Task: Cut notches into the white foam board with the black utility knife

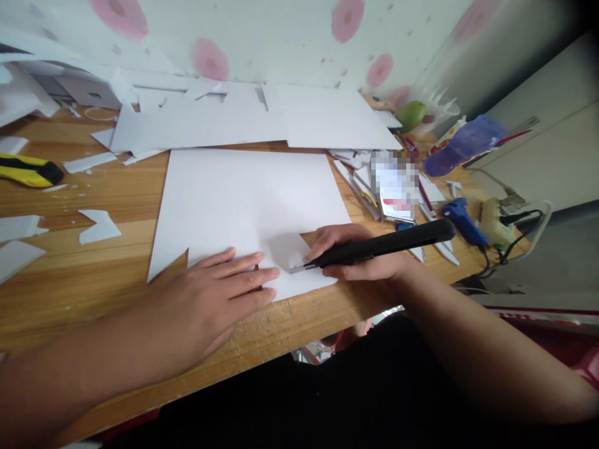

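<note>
Wooden table (pixel 124 280) bears white sheet (pixel 243 199); scraps (pixel 99 227), yellow cutter (pixel 30 171), phone (pixel 395 187) lie around.

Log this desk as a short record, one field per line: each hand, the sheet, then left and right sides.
Left hand: left hand spread flat on the white sheet
Right hand: right hand gripping a black knife, blade pointing left
Sheet: flat on the wooden table, near edge notched
Left side: yellow-and-black cutter, white scraps
Right side: phone, blue tool
</note>
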Available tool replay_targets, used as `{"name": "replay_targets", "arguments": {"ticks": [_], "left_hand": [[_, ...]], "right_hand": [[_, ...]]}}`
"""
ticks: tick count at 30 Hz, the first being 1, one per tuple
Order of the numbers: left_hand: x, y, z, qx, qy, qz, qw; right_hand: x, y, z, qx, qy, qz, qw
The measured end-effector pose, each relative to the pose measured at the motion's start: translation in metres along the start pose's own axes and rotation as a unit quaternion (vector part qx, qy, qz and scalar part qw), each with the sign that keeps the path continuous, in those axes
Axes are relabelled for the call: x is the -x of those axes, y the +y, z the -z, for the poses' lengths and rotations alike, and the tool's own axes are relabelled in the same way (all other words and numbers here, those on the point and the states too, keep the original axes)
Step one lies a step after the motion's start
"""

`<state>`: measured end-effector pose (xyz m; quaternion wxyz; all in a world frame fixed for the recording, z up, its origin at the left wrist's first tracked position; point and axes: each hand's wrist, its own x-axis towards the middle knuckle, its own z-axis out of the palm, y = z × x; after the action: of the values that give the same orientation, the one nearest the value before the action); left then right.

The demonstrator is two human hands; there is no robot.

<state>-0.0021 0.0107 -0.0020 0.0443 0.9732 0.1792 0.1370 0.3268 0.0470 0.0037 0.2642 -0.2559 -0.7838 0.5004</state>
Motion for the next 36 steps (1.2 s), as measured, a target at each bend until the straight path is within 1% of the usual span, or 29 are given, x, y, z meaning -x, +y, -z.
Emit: {"name": "replay_targets", "arguments": {"ticks": [4, 5, 6, 7, 9, 11, 12, 13, 15, 18, 22, 24, 26, 28, 31, 33, 34, 35, 36], "left_hand": [[-0.001, 0.001, 0.001, -0.005, 0.001, 0.000, 1.000], [-0.002, 0.001, 0.002, -0.009, 0.006, -0.003, 1.000], [-0.003, 0.001, 0.002, -0.013, 0.009, -0.006, 1.000], [-0.003, 0.002, 0.002, -0.018, 0.013, -0.009, 1.000], [-0.004, 0.002, 0.001, -0.028, 0.023, -0.015, 0.999], [-0.004, 0.004, 0.001, -0.043, 0.032, -0.018, 0.998], [-0.004, 0.005, 0.001, -0.050, 0.036, -0.016, 0.998], [-0.004, 0.006, 0.001, -0.053, 0.035, -0.013, 0.998], [-0.004, 0.008, 0.000, -0.052, 0.027, -0.005, 0.998], [-0.005, 0.011, 0.000, -0.037, 0.028, -0.002, 0.999], [-0.004, 0.013, -0.003, -0.017, 0.027, 0.000, 1.000], [-0.003, 0.014, -0.004, -0.013, 0.024, 0.003, 1.000], [-0.004, 0.015, -0.006, -0.012, 0.025, 0.008, 1.000], [-0.005, 0.015, -0.005, -0.017, 0.024, 0.007, 1.000], [-0.009, 0.014, -0.002, -0.027, 0.028, 0.002, 0.999], [-0.008, 0.014, -0.002, -0.029, 0.039, 0.003, 0.999], [-0.006, 0.014, -0.004, -0.029, 0.049, 0.005, 0.998], [-0.002, 0.014, -0.008, -0.025, 0.047, 0.009, 0.999], [0.004, 0.013, -0.014, -0.022, 0.061, 0.009, 0.998]], "right_hand": [[-0.001, 0.002, 0.002, 0.003, -0.015, 0.004, 1.000], [0.000, 0.002, 0.001, -0.002, -0.009, 0.004, 1.000], [0.001, 0.003, 0.000, -0.013, 0.009, 0.001, 1.000], [0.004, 0.003, -0.002, -0.034, 0.040, 0.000, 0.999], [0.010, 0.002, -0.007, -0.102, 0.132, 0.003, 0.986], [0.016, -0.002, -0.012, -0.177, 0.234, 0.004, 0.956], [0.019, -0.004, -0.015, -0.203, 0.273, -0.001, 0.940], [0.022, -0.007, -0.018, -0.218, 0.302, -0.011, 0.928], [0.028, -0.011, -0.022, -0.224, 0.337, -0.037, 0.914], [0.037, -0.011, -0.028, -0.206, 0.340, -0.063, 0.915], [0.042, -0.006, -0.034, -0.165, 0.296, -0.086, 0.937], [0.037, -0.006, -0.037, -0.176, 0.284, -0.083, 0.939], [0.029, -0.008, -0.040, -0.213, 0.285, -0.081, 0.931], [0.021, -0.009, -0.042, -0.241, 0.292, -0.098, 0.920], [0.016, -0.006, -0.046, -0.231, 0.316, -0.127, 0.911], [0.016, -0.003, -0.049, -0.222, 0.339, -0.128, 0.905], [0.016, -0.001, -0.050, -0.226, 0.349, -0.122, 0.901], [0.017, 0.001, -0.051, -0.230, 0.354, -0.115, 0.899], [0.017, 0.002, -0.052, -0.224, 0.350, -0.113, 0.903]]}}
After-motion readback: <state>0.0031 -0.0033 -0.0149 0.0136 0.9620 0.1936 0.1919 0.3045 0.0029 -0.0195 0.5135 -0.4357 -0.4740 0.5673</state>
